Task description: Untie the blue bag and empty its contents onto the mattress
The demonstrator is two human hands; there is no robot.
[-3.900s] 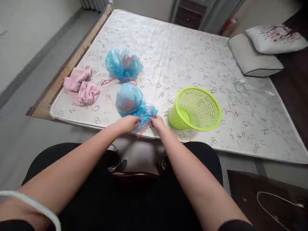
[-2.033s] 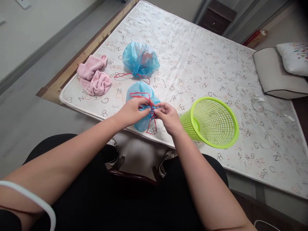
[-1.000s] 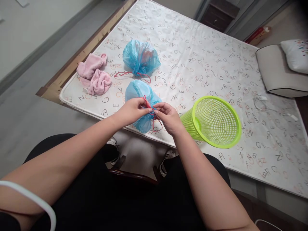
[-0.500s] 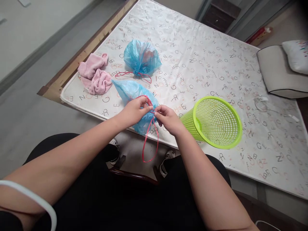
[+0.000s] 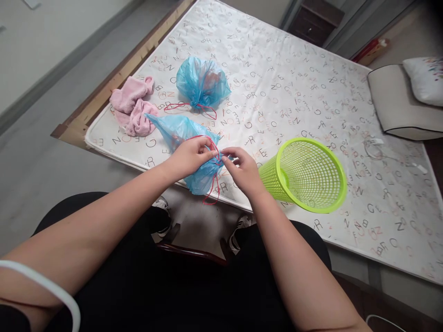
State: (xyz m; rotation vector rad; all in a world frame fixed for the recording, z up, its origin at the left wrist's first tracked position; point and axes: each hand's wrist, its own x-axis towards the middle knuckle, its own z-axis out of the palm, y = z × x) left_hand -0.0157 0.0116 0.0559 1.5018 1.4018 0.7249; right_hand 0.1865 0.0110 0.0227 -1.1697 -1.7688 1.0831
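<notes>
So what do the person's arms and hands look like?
The left hand and right hand wear no gloves, and the left forearm and right forearm are bare. A black sleeve edge shows in the bottom left corner. A pale curved band crosses the left forearm; whether bracelet or cable, I can't tell.

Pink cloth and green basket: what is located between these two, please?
In the head view, the nearer blue bag is between the pink cloth and the green basket, with the left hand and right hand at its gathered neck.
</notes>
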